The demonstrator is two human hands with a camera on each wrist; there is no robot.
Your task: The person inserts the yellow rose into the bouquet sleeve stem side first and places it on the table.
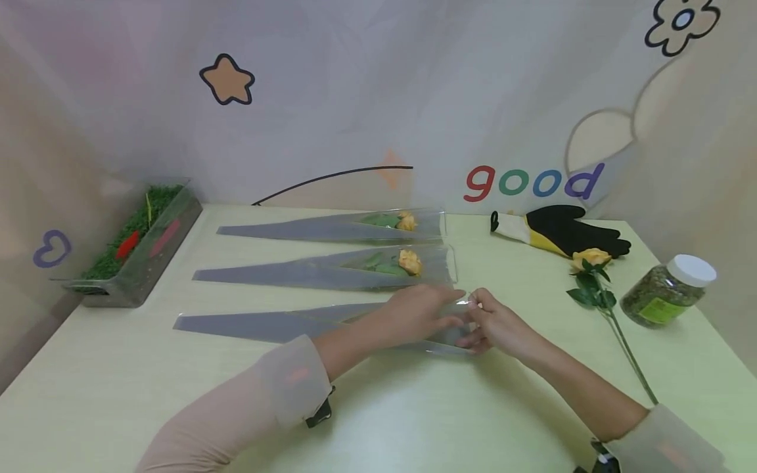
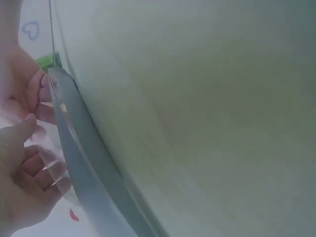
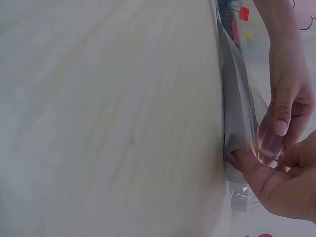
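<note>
The nearest flower sleeve [image 1: 236,326], grey-backed with a clear front, lies lengthwise on the table with its wide end at the right. My left hand [image 1: 416,315] reaches over that end and pinches the clear film between thumb and fingers. Opposite it, my right hand [image 1: 499,328] grips the sleeve's mouth, its fingertips at the lower corner of the grey sheet [image 3: 236,103]. The hands cover much of what is inside this sleeve. Behind it lie two more sleeves, each with a yellow rose: the middle rose [image 1: 410,262] and the far rose [image 1: 406,221].
A loose yellow rose [image 1: 591,260] with a long stem lies at the right. Near it are a black-and-yellow glove [image 1: 568,231] and a white-lidded jar [image 1: 662,295]. At the left stands a clear box [image 1: 127,292] holding green grass-like filling and something red.
</note>
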